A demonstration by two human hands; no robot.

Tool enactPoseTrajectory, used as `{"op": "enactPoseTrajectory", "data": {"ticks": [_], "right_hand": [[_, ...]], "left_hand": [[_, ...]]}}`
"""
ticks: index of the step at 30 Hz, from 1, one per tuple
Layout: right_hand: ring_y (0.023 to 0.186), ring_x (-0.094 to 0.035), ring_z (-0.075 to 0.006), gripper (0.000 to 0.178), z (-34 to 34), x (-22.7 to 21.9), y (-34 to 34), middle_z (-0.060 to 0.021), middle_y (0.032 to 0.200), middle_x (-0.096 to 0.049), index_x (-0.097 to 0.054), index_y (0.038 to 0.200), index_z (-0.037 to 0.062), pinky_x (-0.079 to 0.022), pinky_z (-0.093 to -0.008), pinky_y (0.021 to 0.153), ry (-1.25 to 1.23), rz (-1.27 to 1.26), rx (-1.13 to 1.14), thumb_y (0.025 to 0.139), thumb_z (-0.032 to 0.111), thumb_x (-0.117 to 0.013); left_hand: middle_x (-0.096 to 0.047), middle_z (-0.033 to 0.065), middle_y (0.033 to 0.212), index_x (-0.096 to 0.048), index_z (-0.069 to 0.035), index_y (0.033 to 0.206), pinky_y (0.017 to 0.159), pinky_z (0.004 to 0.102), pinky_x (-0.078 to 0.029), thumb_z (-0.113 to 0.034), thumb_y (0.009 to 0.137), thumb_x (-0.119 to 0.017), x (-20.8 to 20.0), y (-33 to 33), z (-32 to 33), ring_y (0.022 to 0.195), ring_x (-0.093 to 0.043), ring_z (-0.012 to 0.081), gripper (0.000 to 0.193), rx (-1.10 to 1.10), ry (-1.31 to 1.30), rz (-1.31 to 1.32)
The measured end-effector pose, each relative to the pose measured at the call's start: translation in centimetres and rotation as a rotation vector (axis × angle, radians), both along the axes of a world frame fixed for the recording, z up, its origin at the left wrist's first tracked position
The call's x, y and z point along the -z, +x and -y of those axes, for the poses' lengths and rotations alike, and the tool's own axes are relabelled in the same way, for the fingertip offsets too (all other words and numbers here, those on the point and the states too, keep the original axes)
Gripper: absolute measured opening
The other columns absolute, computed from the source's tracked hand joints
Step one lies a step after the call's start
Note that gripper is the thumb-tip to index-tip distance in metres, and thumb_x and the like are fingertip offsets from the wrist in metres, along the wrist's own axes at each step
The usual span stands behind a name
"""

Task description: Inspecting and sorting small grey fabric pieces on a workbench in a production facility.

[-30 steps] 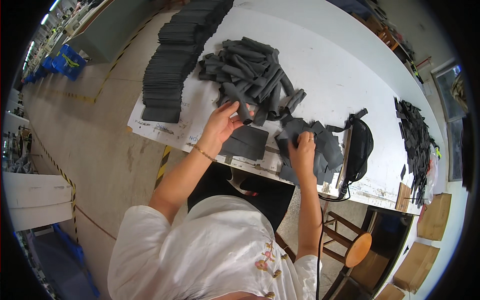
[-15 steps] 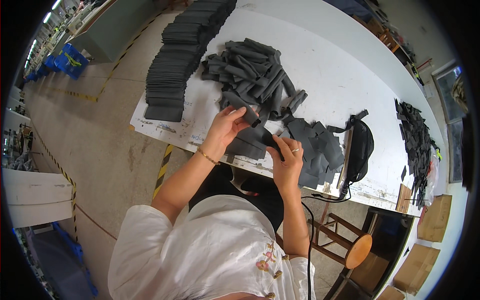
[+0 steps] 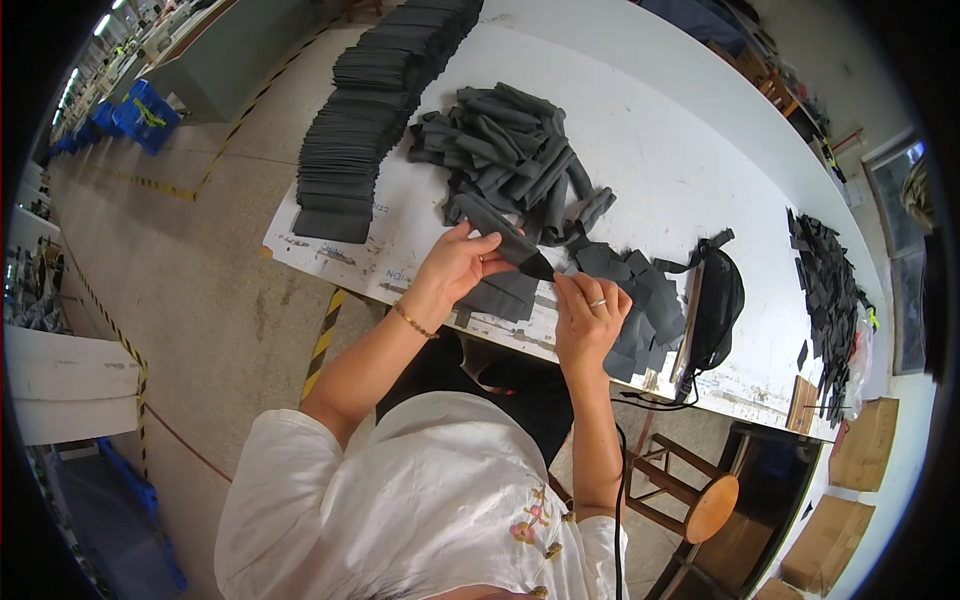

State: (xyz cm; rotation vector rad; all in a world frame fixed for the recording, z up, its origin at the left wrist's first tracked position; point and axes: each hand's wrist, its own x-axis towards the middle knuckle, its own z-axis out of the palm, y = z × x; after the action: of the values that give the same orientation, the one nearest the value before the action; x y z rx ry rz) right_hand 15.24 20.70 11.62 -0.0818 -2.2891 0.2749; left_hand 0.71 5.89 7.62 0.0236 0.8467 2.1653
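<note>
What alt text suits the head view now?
The left hand holds a rolled dark-grey tube; the right hand pinches a black tip at its end. The white table bears more rolls, loose flat pieces, a long stack and a black strapped bag.

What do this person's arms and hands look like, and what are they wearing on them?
Both hands are ungloved. Loose, short white fabric sleeves leave the forearms uncovered. The left hand has a slim, golden-brown bracelet at its wrist; the right hand wears a plain, pale metallic ring. A thin black cable hangs beside the right arm.
</note>
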Motion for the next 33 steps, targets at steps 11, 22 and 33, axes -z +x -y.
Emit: {"op": "enactPoseTrajectory", "data": {"ticks": [11, 22, 33], "right_hand": [[0.086, -0.057, -0.0175, 0.029, 2.2, 0.3, -1.2, 0.002, 0.097, -0.059, -0.07, 0.099, 0.01, -0.039, -0.0364, 0.08, 0.12, -0.089, 0.068, 0.071, 0.005, -0.072], [0.095, -0.054, -0.0366, 0.046, 4.7, 4.0, 0.2, -0.0197, 0.11, -0.052, -0.049, 0.112, 0.0036, -0.044, -0.0452, 0.078, -0.2, 0.165, -0.095, 0.073, 0.001, -0.073], [0.083, -0.06, -0.0372, 0.032, 4.3, 2.8, -0.1, -0.0209, 0.106, -0.056, -0.048, 0.101, 0.0007, -0.051, -0.0421, 0.068, -0.248, 0.28, -0.212, 0.079, 0.001, -0.071]], "left_hand": [[-0.065, 0.0139, 0.107, -0.051, -0.001, 0.118, 0.085, 0.042, -0.057, -0.004, 0.092, -0.06, -3.4, 3.7, -0.4, 0.097, -0.067, 0.0258, 0.029, -0.18, -0.176, -0.273], [-0.068, 0.0124, 0.087, -0.062, -0.001, 0.103, 0.093, 0.0399, -0.049, -0.025, 0.095, -0.061, -1.8, 3.7, -0.9, 0.103, -0.064, 0.0287, 0.025, -0.168, 0.166, -0.138], [-0.07, 0.0143, 0.1, -0.061, -0.003, 0.103, 0.091, 0.0368, -0.05, -0.028, 0.097, -0.057, -1.6, 4.1, -0.3, 0.106, -0.063, 0.0258, 0.026, -0.238, 0.086, -0.169]]}}
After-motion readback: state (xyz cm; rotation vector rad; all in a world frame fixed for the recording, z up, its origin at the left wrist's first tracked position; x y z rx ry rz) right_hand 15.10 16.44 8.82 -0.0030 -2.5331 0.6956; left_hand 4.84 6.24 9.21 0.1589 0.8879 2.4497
